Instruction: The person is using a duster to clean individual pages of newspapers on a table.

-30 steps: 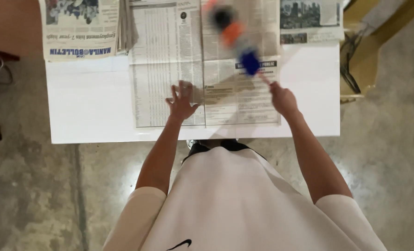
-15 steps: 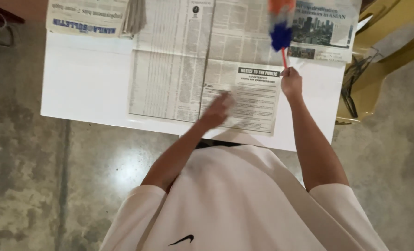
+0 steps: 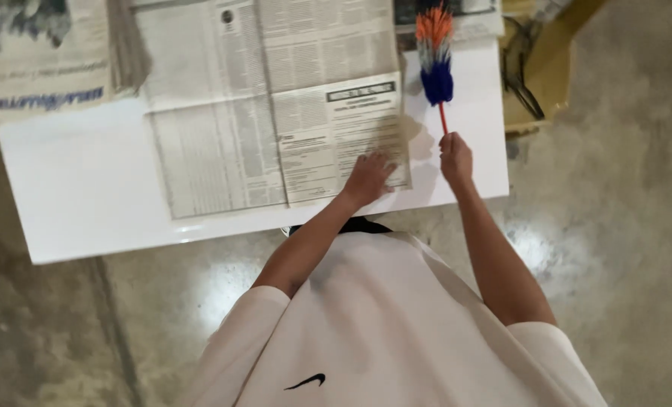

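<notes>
Presently, findings run from the wearer outward.

Wearer: white short-sleeved shirt (image 3: 396, 324) fills the near field at 6 o'clock; both bare forearms reach up toward 12 o'clock over the table edge.

Floor: polished grey concrete (image 3: 615, 226) around the table, with bright glare patches on either side of the body.

Left hand: left hand (image 3: 367, 177) lies palm down, fingers spread flat, on the near right corner of the open newspaper (image 3: 275, 128). Judged purpose: weighting the sheet so it does not slide or lift.

Right hand: right hand (image 3: 456, 157), just beside the left at its 3 o'clock, is closed in a fist round the thin red handle of a feather duster (image 3: 436, 56).

Duster: handle runs from the fist toward 12 o'clock; the blue, white and orange head sits over the far right part of the table, beyond the open sheet's right edge. Contact with the surface cannot be confirmed.

Table: white top (image 3: 87, 196), bare along its near edge and at 9 o'clock; papers cover the far half.

Second newspaper: folded paper (image 3: 42, 68) at 10 o'clock, well apart from both hands, untouched.

Far right: yellow furniture (image 3: 535, 83) at 1 o'clock, off the table, holding dark tangled items too indistinct to identify.
</notes>
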